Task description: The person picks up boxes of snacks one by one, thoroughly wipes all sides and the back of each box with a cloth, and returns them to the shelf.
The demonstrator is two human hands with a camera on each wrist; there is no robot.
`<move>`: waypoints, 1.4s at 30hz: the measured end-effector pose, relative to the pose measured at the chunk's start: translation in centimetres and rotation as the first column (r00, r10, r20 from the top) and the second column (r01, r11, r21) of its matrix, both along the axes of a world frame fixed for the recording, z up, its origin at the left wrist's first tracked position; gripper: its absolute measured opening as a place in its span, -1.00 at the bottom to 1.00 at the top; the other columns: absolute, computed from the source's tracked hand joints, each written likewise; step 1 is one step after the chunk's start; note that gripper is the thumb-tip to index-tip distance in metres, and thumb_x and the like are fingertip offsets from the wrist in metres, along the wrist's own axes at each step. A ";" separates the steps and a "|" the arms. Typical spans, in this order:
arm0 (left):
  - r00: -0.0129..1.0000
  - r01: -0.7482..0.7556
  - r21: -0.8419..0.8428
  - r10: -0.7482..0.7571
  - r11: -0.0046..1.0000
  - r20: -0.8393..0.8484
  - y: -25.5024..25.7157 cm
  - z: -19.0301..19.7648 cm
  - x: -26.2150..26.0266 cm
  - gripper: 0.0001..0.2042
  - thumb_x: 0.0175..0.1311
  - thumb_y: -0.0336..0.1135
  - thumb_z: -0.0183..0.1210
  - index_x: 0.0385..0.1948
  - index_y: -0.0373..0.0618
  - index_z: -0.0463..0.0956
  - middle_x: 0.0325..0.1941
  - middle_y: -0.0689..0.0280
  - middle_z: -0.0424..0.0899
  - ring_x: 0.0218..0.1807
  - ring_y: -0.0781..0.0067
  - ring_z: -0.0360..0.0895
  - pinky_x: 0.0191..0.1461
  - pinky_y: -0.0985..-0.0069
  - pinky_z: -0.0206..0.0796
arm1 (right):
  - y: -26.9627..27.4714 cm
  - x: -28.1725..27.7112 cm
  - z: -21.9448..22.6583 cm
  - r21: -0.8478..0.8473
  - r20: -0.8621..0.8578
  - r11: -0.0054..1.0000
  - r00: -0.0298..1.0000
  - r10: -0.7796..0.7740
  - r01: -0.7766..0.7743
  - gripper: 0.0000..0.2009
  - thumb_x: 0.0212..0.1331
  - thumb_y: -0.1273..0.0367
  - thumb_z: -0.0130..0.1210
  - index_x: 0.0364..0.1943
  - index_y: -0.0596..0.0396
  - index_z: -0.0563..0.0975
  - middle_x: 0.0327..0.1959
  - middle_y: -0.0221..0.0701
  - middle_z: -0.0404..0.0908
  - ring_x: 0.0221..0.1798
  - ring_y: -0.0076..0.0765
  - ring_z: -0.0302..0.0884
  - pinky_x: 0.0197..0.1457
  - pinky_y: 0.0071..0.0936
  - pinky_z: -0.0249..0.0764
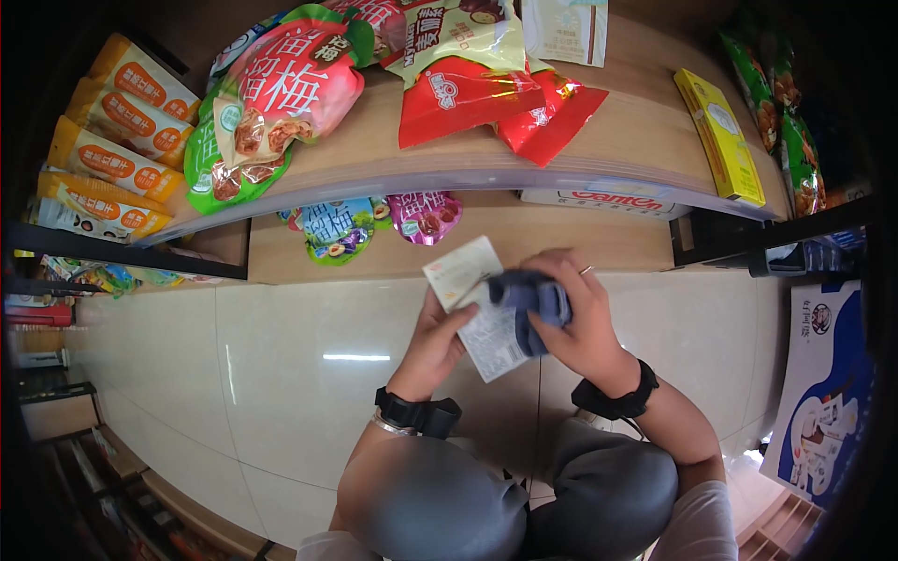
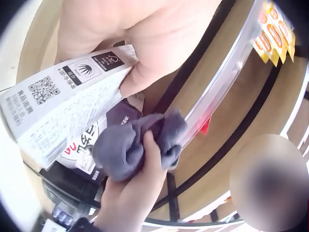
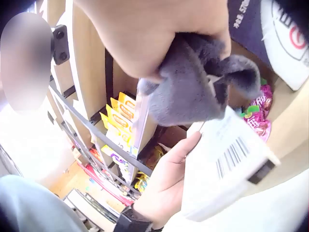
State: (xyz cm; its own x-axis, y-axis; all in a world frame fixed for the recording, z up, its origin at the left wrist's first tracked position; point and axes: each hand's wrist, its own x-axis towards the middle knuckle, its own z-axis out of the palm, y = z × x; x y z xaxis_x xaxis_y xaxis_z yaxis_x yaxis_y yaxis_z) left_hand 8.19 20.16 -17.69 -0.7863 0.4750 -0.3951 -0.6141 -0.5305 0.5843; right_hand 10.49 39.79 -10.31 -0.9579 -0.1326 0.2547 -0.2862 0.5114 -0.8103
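My left hand (image 1: 428, 346) grips a white printed box (image 1: 496, 348) by its side, thumb on its face, above the floor in front of the shelves. Bunched in my right hand (image 1: 591, 327) is a grey-blue cloth (image 1: 533, 304), which overlaps the box's right part in the head view. The left wrist view shows small print and a QR code on the box (image 2: 43, 118), with the crumpled cloth (image 2: 120, 150) beside it. From the right wrist, the cloth (image 3: 183, 94) hangs close over the box (image 3: 227, 179), whose barcode side shows.
The upper shelf (image 1: 636, 122) bears red snack bags (image 1: 472, 98), a pink plum pouch (image 1: 295, 84) and a yellow box (image 1: 718, 136). On the lower shelf lie a purple pouch (image 1: 426, 217) and a blue pouch (image 1: 337, 229). Orange-and-white packets (image 1: 117, 164) stand left; a blue-and-white carton (image 1: 814, 393) stands right.
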 end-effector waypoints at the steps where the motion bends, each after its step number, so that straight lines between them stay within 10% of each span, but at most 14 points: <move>1: 0.998 0.048 -0.027 -0.049 0.998 -0.037 0.4 0.2 0.4 -0.40 0.28 -0.55 0.06 0.34 0.00 0.03 0.27 0.24 0.35 0.25 0.37 0.39 0.20 0.38 0.39 | -0.3 -0.3 0.0 0.088 -0.018 0.994 0.998 -0.062 0.064 -0.46 -0.29 0.57 0.18 -0.02 0.05 0.49 -0.04 -0.14 0.42 0.01 0.09 0.40 0.08 -0.17 0.39; 7: 0.959 0.219 -0.082 -0.230 0.972 -0.168 0.9 -1.3 1.1 -0.36 0.23 -0.52 0.13 0.34 -0.08 0.04 0.30 0.28 0.30 0.32 0.39 0.30 0.33 0.39 0.24 | -3.6 1.1 -0.8 0.276 -0.072 0.952 0.985 0.160 -0.135 -0.47 -0.33 0.62 0.18 -0.08 0.03 0.48 0.05 -0.15 0.35 0.07 0.12 0.30 0.11 -0.15 0.34; 12: 0.946 0.209 -0.116 -0.231 0.971 -0.229 1.3 -0.1 0.9 -0.37 0.20 -0.62 0.08 0.33 -0.10 0.04 0.29 0.25 0.29 0.33 0.39 0.28 0.33 0.39 0.23 | -1.7 -0.7 -2.3 0.375 -0.061 0.924 0.997 -0.048 0.068 -0.44 -0.35 0.59 0.22 -0.06 0.02 0.45 0.02 -0.20 0.36 0.06 0.09 0.30 0.12 -0.19 0.37; 16: 0.947 0.221 -0.191 -0.257 0.956 -0.192 1.1 -0.9 1.1 -0.33 0.20 -0.61 0.10 0.35 -0.13 -0.01 0.25 0.26 0.33 0.29 0.45 0.29 0.34 0.41 0.18 | -3.0 0.2 -2.6 0.242 -0.161 0.960 0.970 0.180 -0.138 -0.43 -0.38 0.59 0.25 -0.06 0.06 0.44 -0.09 -0.24 0.42 -0.06 0.04 0.36 0.04 -0.15 0.41; 21: 0.917 0.266 -0.171 -0.304 0.949 -0.260 1.4 -0.1 0.8 -0.33 0.19 -0.58 0.14 0.35 -0.13 0.01 0.24 0.27 0.34 0.29 0.46 0.29 0.34 0.47 0.16 | -1.3 -1.2 -2.7 0.256 -0.105 0.962 0.992 -0.064 0.090 -0.56 -0.31 0.55 0.26 -0.17 0.08 0.51 -0.06 -0.22 0.43 -0.02 0.04 0.39 0.07 -0.17 0.41; 25: 0.914 0.233 -0.225 -0.292 0.946 -0.283 1.3 -0.5 1.0 -0.30 0.18 -0.61 0.12 0.37 -0.15 -0.03 0.29 0.26 0.29 0.32 0.44 0.26 0.36 0.42 0.13 | -2.8 0.3 -3.1 0.160 -0.190 0.976 0.965 0.180 -0.150 -0.51 -0.36 0.56 0.27 -0.14 0.08 0.50 -0.07 -0.22 0.43 -0.05 0.03 0.39 0.00 -0.15 0.42; 28: 0.883 0.187 -0.275 -0.284 0.943 -0.375 1.0 -0.3 0.7 -0.22 0.16 -0.64 0.10 0.43 -0.09 -0.11 0.38 0.26 0.20 0.39 0.41 0.19 0.41 0.39 0.09 | -1.3 -0.9 -3.9 0.191 -0.171 0.981 0.983 0.060 -0.027 -0.50 -0.35 0.56 0.28 -0.13 0.08 0.50 -0.06 -0.22 0.43 -0.04 0.04 0.39 0.02 -0.15 0.43; 42: 0.992 0.125 0.236 -0.125 0.964 -0.015 0.6 0.3 0.3 -0.25 0.20 -0.54 -0.06 0.45 -0.01 -0.19 0.40 0.19 0.19 0.41 0.28 0.18 0.41 0.35 0.10 | -1.6 0.8 -4.5 0.222 -0.134 0.969 0.980 0.144 -0.112 -0.48 -0.40 0.53 0.30 -0.13 0.06 0.51 -0.06 -0.31 0.44 0.00 -0.02 0.39 0.05 -0.21 0.45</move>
State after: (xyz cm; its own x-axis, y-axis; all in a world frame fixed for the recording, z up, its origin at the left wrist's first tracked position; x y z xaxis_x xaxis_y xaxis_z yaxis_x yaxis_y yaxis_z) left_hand 8.50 20.75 -17.43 -0.7147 0.6492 -0.2603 -0.6844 -0.5726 0.4514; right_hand 11.27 38.16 -14.82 -0.8831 -0.3178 0.3451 -0.4690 0.6182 -0.6308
